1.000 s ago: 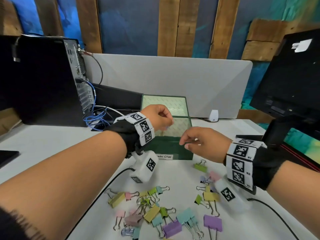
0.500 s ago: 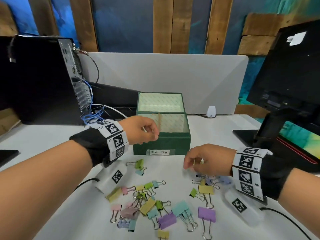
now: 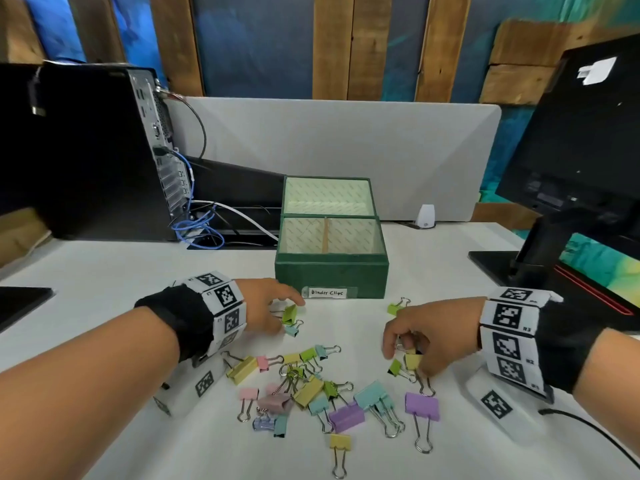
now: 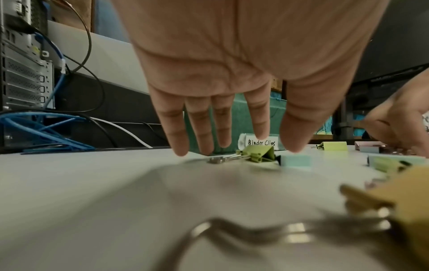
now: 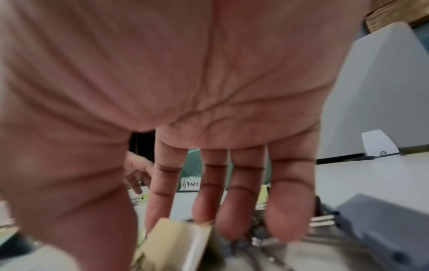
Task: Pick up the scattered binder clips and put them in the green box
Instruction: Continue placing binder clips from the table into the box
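The green box (image 3: 332,275), labelled "Binder Clips", stands open at the table's middle; nothing shows inside it. Several pastel binder clips (image 3: 304,386) lie scattered in front of it. My left hand (image 3: 287,311) hovers just left of the box label, with straight fingers (image 4: 202,139) spread over a green clip (image 4: 255,155) and a light blue one (image 4: 294,161) and holding nothing. My right hand (image 3: 407,356) is down on the right cluster. Its fingertips (image 5: 232,223) and thumb flank a yellow clip (image 5: 181,238); I see no firm pinch. Another green clip (image 3: 394,308) lies near the box's right corner.
A black computer tower (image 3: 86,150) with blue cables (image 3: 197,230) stands at the back left. A monitor on its stand (image 3: 571,150) fills the right, and a grey divider (image 3: 346,150) runs behind the box. A small white device (image 3: 426,216) sits by the divider. A cable (image 3: 588,427) trails at the right.
Both hands have come away from the box rim and dropped to the table. The left one now hangs over the green clip, and the right one has settled on the yellow clip.
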